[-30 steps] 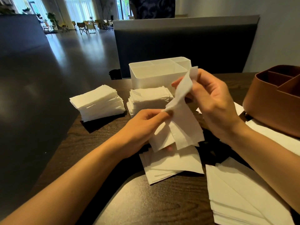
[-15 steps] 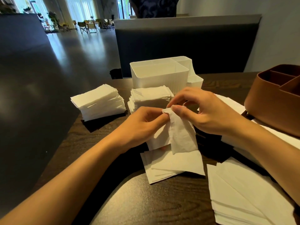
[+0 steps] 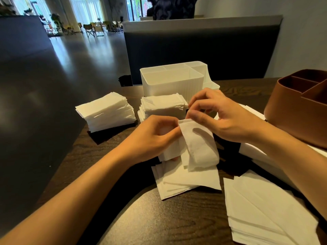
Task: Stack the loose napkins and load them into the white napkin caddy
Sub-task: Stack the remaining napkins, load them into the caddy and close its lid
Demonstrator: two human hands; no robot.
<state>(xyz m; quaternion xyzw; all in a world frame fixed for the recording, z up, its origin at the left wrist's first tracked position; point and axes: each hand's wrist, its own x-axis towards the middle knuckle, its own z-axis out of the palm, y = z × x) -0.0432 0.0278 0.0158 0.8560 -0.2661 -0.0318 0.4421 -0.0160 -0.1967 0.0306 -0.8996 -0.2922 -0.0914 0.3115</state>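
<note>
A white napkin (image 3: 200, 147) hangs folded over above the table, pinched at its top edge by both hands. My left hand (image 3: 152, 137) grips it from the left, my right hand (image 3: 221, 117) from the right with thumb and forefinger. The white napkin caddy (image 3: 173, 84) stands empty behind them. In front of the caddy sits a folded stack (image 3: 162, 105), with a second stack (image 3: 108, 110) to its left. Loose unfolded napkins (image 3: 185, 181) lie under my hands.
A brown caddy (image 3: 297, 106) stands at the right on flat napkins. A thick pile of large napkins (image 3: 265, 213) fills the near right. The dark wooden table (image 3: 159, 218) ends at the left over a dark floor. A dark partition rises behind the caddy.
My right hand has come down from in front of the caddy, folding the napkin's upper half over to meet my left hand. The napkin now hangs doubled.
</note>
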